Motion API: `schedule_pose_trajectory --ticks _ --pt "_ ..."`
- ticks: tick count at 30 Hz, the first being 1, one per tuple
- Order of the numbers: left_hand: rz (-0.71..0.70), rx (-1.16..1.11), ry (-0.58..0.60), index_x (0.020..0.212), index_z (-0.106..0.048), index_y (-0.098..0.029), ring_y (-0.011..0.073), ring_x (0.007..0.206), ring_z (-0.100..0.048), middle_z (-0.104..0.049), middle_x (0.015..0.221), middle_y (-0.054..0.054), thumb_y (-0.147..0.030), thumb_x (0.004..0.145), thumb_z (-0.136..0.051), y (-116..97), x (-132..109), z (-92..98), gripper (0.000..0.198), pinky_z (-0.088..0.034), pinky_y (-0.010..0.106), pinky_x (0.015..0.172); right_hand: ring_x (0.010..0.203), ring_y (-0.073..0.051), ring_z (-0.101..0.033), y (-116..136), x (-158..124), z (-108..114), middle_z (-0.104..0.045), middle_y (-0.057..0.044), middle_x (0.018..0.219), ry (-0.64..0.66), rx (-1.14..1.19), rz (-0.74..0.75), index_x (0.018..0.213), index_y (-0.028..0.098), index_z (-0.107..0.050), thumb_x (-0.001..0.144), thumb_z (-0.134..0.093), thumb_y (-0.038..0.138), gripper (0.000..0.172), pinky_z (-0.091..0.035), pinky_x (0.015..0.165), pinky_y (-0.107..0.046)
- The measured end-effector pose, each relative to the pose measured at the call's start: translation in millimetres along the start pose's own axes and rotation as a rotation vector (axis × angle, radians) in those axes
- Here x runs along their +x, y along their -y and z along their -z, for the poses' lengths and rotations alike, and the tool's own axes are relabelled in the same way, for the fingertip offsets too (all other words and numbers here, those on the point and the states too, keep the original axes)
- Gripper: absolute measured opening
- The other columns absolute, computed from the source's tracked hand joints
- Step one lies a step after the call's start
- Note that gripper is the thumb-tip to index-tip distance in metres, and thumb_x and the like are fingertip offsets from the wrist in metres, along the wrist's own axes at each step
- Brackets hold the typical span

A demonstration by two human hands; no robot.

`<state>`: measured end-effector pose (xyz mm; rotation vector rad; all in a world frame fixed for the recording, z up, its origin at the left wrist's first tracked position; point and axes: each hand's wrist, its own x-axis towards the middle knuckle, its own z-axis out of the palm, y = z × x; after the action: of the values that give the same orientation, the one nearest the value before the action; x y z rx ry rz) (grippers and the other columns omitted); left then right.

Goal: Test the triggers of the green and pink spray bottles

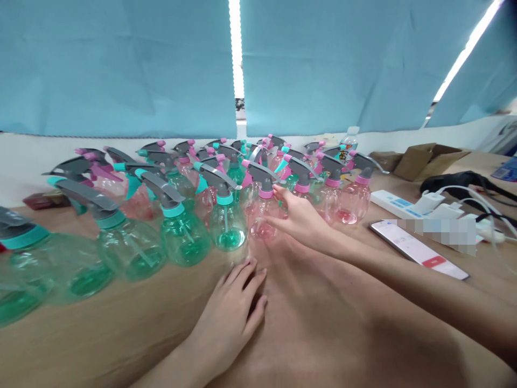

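Note:
My right hand (pixel 301 218) reaches in from the right and grips a pink spray bottle (pixel 262 230) by its right side. Its upper fingers are at the bottle's pink collar and the thumb is lower on the clear body; some fingertips are hidden. This bottle stands upright at the front of the group, with a grey trigger head and a pink nozzle. My left hand (pixel 232 310) lies palm down on the wooden table (pixel 323 328), fingers stretched out, holding nothing. Just beyond its fingertips stands a green spray bottle (pixel 227 226) with a turquoise collar.
Several more green bottles (pixel 184 242) and pink bottles (pixel 353 200) stand in rows behind and to the left. At right lie a phone (pixel 418 249), a white power strip (pixel 393 205) with plugs and cables, and an open cardboard box (pixel 424 161). A blue curtain (pixel 121 64) hangs behind.

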<state>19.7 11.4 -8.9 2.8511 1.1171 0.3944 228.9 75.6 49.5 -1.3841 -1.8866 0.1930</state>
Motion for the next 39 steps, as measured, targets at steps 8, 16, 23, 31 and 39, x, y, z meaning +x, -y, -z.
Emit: schedule_pose_trajectory --ticks 8,16,23,31,39 --pt "-0.013 -0.007 -0.041 0.128 -0.055 -0.019 0.0282 0.128 -0.046 -0.054 0.136 0.010 -0.027 0.096 -0.043 3.2 -0.6 -1.7 0.035 -0.043 0.047 0.101 0.079 -0.021 -0.069 -21.9 -33.1 48.4 -0.074 -0.006 0.096 0.009 -0.043 -0.159 0.106 0.018 -0.066 0.083 -0.061 0.036 0.029 -0.054 0.070 -0.034" --pt "-0.013 0.012 -0.038 0.130 -0.054 -0.021 0.0290 0.128 -0.046 -0.053 0.137 0.010 -0.031 0.097 -0.044 8.7 0.1 -1.9 0.036 -0.043 0.048 0.100 0.086 -0.025 -0.068 -49.0 -17.0 56.2 -0.072 -0.008 0.103 -0.146 -0.131 -0.230 0.104 0.017 -0.065 0.080 -0.063 0.042 0.034 -0.050 0.077 -0.040" --pt "0.007 -0.023 -0.030 0.127 -0.054 -0.023 0.0279 0.127 -0.048 -0.054 0.135 0.009 -0.030 0.097 -0.043 6.1 1.0 3.0 0.032 -0.045 0.047 0.099 0.113 -0.032 -0.059 -51.4 -1.1 42.3 -0.062 -0.017 0.126 -0.135 -0.063 -0.233 0.125 0.010 -0.055 0.076 -0.063 0.057 0.069 -0.048 0.091 -0.045" --pt "0.075 -0.189 -0.090 0.120 -0.055 -0.025 0.0258 0.116 -0.056 -0.057 0.127 0.007 -0.028 0.097 -0.043 -3.5 9.7 4.7 0.026 -0.048 0.044 0.096 0.104 -0.032 -0.063 -55.7 5.6 34.9 -0.064 -0.017 0.119 -0.098 -0.019 -0.254 0.121 0.012 -0.057 0.077 -0.061 0.059 0.065 -0.050 0.083 -0.043" --pt "0.192 -0.463 -0.194 0.127 -0.045 -0.027 0.0267 0.116 -0.055 -0.055 0.126 0.006 -0.032 0.093 -0.052 -26.5 43.7 -5.7 0.035 -0.046 0.047 0.096 0.097 -0.028 -0.063 -39.2 -24.9 58.1 -0.065 -0.011 0.113 -0.040 -0.039 -0.239 0.108 0.016 -0.060 0.078 -0.062 0.056 0.050 -0.047 0.079 -0.039"
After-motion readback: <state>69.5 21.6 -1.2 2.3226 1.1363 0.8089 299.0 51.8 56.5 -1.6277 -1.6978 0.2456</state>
